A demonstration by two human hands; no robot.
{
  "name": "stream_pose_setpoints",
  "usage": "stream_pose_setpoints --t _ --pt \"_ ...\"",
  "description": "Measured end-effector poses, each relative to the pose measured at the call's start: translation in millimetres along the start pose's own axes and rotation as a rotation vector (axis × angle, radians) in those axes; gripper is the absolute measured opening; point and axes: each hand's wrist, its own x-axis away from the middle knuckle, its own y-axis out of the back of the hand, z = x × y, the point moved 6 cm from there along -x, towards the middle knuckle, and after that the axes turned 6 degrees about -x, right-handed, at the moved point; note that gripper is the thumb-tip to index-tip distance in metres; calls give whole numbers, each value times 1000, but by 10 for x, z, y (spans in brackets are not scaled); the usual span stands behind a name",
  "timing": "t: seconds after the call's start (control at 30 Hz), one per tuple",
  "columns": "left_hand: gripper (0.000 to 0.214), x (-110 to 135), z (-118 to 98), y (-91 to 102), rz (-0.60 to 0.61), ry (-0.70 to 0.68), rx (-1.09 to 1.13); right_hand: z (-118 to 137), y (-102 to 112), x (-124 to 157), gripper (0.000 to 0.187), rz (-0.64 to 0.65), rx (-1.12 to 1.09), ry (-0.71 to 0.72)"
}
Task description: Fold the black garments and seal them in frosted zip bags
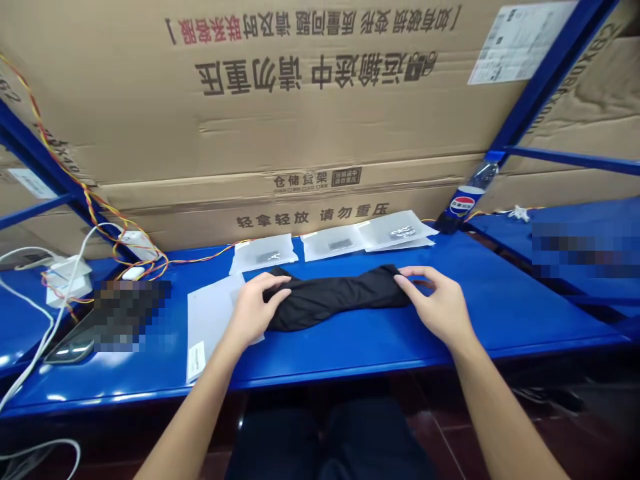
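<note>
In the head view we are looking down at a black cloth [330,300] lying gathered into a long strip across the blue shelf board [500,313], between both hands. We are curling the left hand [255,303] over its left end, fingers bent and thumb pressing on top, so it is gripping the fabric. We are keeping the right hand [440,303] loosely spread, thumb and forefinger just touching the right end, not closed round it.

We are judging the work as mid-way: the cloth is bunched but not in any frosted bag. One flat bag [210,320] with a small white label [196,360] is lying partly under the left hand, and three more [263,252] [333,241] [400,230] are sitting behind, near the cardboard boxes [300,133].

We are reading, upside down on those boxes, 运输途中 请勿重压; upright lower down, 仓储货架 and 轻拿轻放 请勿重压. A bottle [467,197] is showing a Pepsi logo. The print on the shipping label [520,40] is too small to read.
</note>
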Motion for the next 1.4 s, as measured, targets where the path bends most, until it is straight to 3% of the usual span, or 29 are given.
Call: stream_pose_setpoints --t 0.07,0.13,0.23,0.3,0.33,0.43,0.5,0.6,0.67,0.77,0.87,1.0,1.07,1.17,1.3,1.4 --pt "24 161 -107 127 4 -57 125 -11 148 89 37 13 -161 -40" --pt "21 393 -252 185 129 -144 249 -53 300 239 40 86 -245 -81" --pt "24 768 -435 124 435 -235 243 -90 460 502 40 268 -133 -71" --pt "22 876 -489 98 477 -250 199 -54 509 618 29 339 4 -9" --pt "19 856 -501 103 424 -251 183 -14 516 637 31 343 62 29" --pt "13 597 -517 104 150 -291 109 141 449 535 27 284 171 148" --pt "13 376 -535 -10 59 -378 -12 192 299 402 24 307 225 217" --pt "17 169 -520 -323 139 -506 -198 135 47 259 33 396 296 308" --pt "15 170 -469 -452 183 -532 -273 63 -35 250 32 412 326 335" --pt "22 300 -409 -429 204 -506 -298 46 -20 349 28 404 297 331" --pt "24 307 -427 -232 247 -432 -132 148 49 375 26 407 237 285" --pt "21 -217 -363 -59 274 -244 80 177 -6 -83 31 366 153 142" --pt "26 -567 -220 -123 290 -133 119 80 -171 -425 37 391 119 62" --pt "35 -912 0 -343 323 -89 129 -101 -476 -793 41 487 114 13" --pt "40 -953 215 -594 372 -84 167 -284 -625 -851 44 514 155 10" --pt "42 -893 287 -636 386 -73 192 -334 -599 -765 47 536 183 24"
